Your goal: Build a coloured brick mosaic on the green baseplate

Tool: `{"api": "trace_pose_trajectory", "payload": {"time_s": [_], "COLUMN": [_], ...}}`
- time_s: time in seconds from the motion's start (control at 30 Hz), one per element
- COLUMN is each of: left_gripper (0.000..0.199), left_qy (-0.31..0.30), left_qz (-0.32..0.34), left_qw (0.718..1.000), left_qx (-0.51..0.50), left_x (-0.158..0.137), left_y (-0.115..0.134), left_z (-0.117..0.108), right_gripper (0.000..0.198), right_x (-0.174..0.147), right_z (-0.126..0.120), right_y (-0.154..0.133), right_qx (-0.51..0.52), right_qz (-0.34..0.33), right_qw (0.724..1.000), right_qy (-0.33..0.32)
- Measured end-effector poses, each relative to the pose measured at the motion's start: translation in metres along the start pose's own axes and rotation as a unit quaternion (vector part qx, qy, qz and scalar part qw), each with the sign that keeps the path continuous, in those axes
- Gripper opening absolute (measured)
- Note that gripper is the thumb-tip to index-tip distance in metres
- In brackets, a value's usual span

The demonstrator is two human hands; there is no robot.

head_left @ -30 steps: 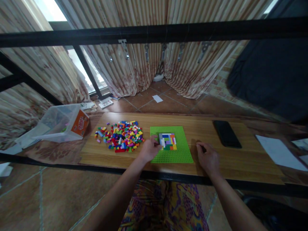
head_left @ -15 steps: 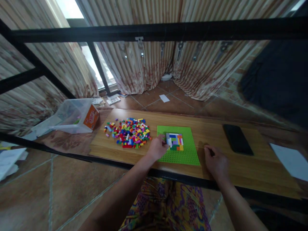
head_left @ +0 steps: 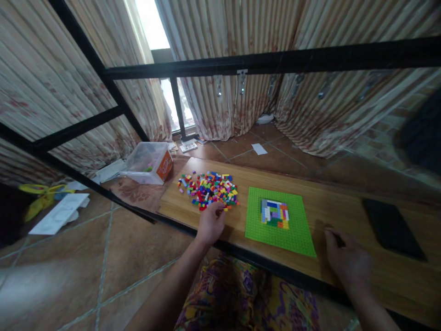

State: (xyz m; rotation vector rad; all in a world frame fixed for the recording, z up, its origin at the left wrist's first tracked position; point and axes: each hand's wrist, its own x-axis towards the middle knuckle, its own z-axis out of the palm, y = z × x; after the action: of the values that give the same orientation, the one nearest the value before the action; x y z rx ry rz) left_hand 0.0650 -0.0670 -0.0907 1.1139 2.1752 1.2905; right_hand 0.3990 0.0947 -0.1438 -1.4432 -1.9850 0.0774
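My left hand (head_left: 211, 224) is at the near edge of a pile of small coloured toy bricks (head_left: 215, 186). Its fingers are bent with a small gap between thumb and forefinger, and I see no brick in them. On the green baseplate (head_left: 280, 243), right of the pile, sits a low, roughly square build of bricks (head_left: 274, 214) in white, blue, grey, orange, yellow, green and purple. Right of the plate my right hand (head_left: 348, 259) rests on the tabletop, its fingers curled in; nothing shows in it.
A black phone or tablet (head_left: 392, 227) lies at the right of the wooden table (head_left: 330, 202). On the left stands a clear plastic box (head_left: 146, 163) with an orange label. Black metal bars (head_left: 203, 64) cross in front of curtains; papers (head_left: 259, 149) lie on the tiled floor.
My left hand has moved left from the build on the baseplate to the brick pile. My right hand keeps its curled pose beside the plate. The view has swung left.
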Motion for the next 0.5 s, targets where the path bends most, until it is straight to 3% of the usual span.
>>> {"api": "trace_pose_trajectory", "payload": {"time_s": [0.1, 0.23, 0.37, 0.5], "left_gripper": [0.019, 0.026, 0.035, 0.03], "left_qy": [0.077, 0.102, 0.066, 0.039], "left_qz": [-0.06, -0.089, -0.069, -0.069], "left_qw": [0.994, 0.98, 0.968, 0.959], "left_qx": [0.052, 0.148, 0.23, 0.274], "left_x": [0.008, 0.022, 0.032, 0.037], "left_y": [-0.024, -0.04, -0.043, -0.043], "left_z": [-0.039, -0.07, -0.075, -0.073], "right_gripper": [0.038, 0.039, 0.039, 0.039], "right_x": [0.0, 0.001, 0.001, 0.002], "right_z": [-0.001, -0.003, -0.003, -0.003], "right_y": [-0.002, -0.004, -0.006, -0.008], "right_qx": [-0.008, -0.013, -0.016, -0.002], "right_qz": [0.002, -0.009, -0.008, 0.001], "right_qw": [1.0, 1.0, 1.0, 1.0], "right_qy": [0.001, -0.001, 0.001, 0.0]}}
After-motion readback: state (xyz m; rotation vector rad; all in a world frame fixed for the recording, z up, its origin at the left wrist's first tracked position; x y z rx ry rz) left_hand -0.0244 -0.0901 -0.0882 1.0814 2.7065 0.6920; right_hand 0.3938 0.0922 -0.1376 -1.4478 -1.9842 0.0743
